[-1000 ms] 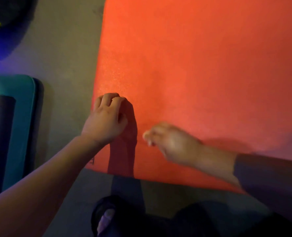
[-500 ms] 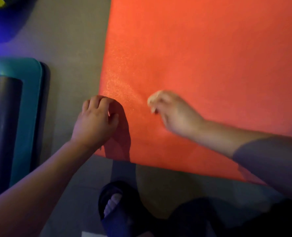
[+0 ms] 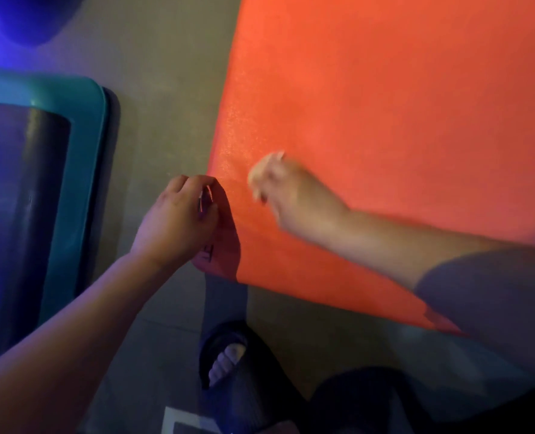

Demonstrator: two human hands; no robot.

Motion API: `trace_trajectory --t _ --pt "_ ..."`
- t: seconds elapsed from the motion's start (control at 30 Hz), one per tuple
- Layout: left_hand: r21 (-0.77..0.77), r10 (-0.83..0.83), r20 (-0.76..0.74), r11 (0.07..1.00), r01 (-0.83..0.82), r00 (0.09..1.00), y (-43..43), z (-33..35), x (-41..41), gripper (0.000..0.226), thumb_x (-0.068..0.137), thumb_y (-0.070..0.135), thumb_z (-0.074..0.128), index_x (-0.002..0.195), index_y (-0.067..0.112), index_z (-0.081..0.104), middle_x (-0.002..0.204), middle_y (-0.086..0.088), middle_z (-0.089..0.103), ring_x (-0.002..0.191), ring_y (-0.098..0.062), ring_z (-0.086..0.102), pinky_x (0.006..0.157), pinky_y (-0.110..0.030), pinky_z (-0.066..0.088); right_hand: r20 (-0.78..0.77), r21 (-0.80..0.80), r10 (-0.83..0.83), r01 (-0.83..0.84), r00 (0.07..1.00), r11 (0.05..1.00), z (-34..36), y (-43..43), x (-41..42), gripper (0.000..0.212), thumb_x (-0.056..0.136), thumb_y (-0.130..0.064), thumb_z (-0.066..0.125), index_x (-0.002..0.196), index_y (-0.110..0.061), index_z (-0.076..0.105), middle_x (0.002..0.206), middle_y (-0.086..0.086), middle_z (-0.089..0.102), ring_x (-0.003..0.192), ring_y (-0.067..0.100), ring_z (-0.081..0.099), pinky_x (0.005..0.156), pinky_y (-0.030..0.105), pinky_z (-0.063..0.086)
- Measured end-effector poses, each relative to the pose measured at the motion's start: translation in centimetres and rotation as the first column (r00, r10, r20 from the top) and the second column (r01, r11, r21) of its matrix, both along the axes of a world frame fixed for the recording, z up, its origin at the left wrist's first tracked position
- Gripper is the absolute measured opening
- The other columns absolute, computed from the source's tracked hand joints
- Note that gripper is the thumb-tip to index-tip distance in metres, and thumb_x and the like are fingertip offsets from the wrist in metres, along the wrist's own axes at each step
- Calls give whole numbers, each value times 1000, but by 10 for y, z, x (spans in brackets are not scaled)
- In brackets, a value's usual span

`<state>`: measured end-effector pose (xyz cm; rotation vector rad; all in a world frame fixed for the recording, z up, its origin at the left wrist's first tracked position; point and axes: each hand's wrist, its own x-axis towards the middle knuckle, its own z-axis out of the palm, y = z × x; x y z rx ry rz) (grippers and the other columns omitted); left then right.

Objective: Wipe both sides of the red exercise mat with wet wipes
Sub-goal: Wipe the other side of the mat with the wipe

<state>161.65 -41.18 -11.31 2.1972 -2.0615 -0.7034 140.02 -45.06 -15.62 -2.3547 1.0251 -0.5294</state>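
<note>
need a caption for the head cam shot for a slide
Head view: left hand curled at the left edge of the red exercise mat, blurred right hand on its surface

open floor (image 3: 166,120) beside mat (image 3: 385,104), teal-edged object (image 3: 81,170) leftward

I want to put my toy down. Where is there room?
Free: the floor strip between the teal-rimmed thing and the red mat, and the mat beyond both hands. Crowded: the mat's near corner, with the left hand, right hand and slippered foot.
</note>
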Motion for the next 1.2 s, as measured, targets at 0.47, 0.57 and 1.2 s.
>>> trace_trajectory --t 0.47,0.57,1.2 --pt "-84 18 -129 996 -29 992 -2 -3 8 20 88 21 61 106 20 71 99 1 64 91 -21 63 80 -40 55 -276 -74 -379 373 884 925 22 -58 -21 17 90 -18 55 107 -19 59 109 14 52 91 38 58 65 42 49" --pt "-118 -24 -122 993 9 992 -11 -2 -2 24 86 25 55 104 18 69 97 -1 63 92 -24 61 79 -41 54 -252 -112 -304 285 919 952 19 -47 -24 24 94 -34 56 99 -12 65 102 14 54 95 38 57 69 44 54" --pt "-125 -87 -103 989 74 991 -6 -4 -12 21 87 16 63 106 13 72 97 -5 65 94 -27 62 86 -36 51 -166 98 364 -352 916 931 15 83 -38 29 93 -12 53 120 -6 63 98 7 57 86 29 54 69 44 53"
